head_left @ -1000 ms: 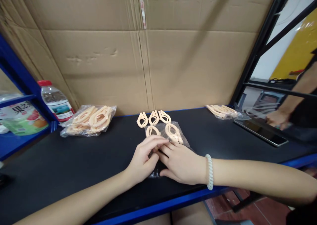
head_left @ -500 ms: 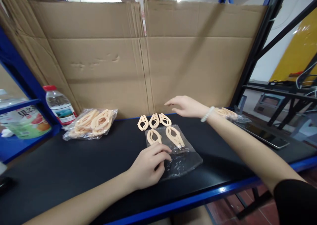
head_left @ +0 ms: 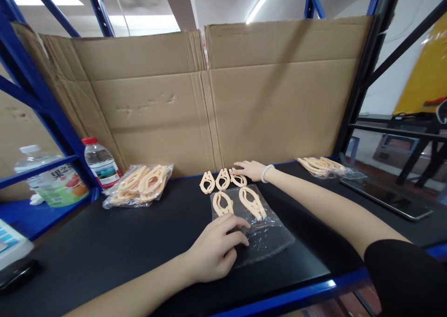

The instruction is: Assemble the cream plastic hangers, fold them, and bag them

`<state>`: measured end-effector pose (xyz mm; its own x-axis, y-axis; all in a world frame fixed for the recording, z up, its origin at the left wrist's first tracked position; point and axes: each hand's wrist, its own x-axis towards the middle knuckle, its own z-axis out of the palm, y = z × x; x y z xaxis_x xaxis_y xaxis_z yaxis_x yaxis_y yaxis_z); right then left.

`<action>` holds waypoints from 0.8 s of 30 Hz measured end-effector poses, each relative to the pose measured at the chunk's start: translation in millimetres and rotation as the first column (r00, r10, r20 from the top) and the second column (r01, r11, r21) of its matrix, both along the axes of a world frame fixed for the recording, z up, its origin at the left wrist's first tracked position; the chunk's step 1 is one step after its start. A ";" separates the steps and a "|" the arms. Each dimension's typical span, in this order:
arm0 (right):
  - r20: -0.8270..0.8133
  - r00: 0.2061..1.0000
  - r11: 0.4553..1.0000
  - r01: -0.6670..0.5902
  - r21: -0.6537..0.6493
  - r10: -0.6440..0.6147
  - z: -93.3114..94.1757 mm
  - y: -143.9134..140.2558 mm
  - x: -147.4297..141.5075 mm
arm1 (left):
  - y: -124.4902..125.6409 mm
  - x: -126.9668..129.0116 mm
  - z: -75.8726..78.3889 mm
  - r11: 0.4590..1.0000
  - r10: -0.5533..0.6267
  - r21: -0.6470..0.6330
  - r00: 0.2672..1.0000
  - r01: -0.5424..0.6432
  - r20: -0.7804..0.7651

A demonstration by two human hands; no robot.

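Note:
My left hand (head_left: 216, 249) rests on the near left corner of a clear plastic bag (head_left: 265, 235) lying flat on the black table; its fingers press the bag down. Two peach plastic clips (head_left: 240, 201) lie inside the bag at its far end. Beyond the bag, three loose peach clips (head_left: 216, 180) sit in a row by the cardboard wall. My right hand (head_left: 249, 169), with a white bead bracelet at the wrist, reaches forward and its fingertips touch the rightmost clip of that row. Neither hand visibly encloses a clip.
A filled bag of clips (head_left: 139, 184) lies at the left, another (head_left: 321, 165) at the far right beside a dark tablet (head_left: 387, 198). Water bottles (head_left: 101, 163) stand on the left by the blue shelf frame. A cardboard wall (head_left: 209, 103) closes the back.
My right hand left the bag, swung out over the table, then came down onto the rightmost loose clip. My left hand stayed on the bag. The view tilted upward.

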<state>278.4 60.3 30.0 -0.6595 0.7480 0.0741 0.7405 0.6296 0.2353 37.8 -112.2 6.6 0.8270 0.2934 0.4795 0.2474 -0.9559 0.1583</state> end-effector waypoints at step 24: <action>-0.747 0.665 0.987 0.138 0.086 -0.028 -1.7 -70.0 82.7 | -0.4 1.4 -2.2 0.983 0.109 0.139 0.992 -0.116 0.061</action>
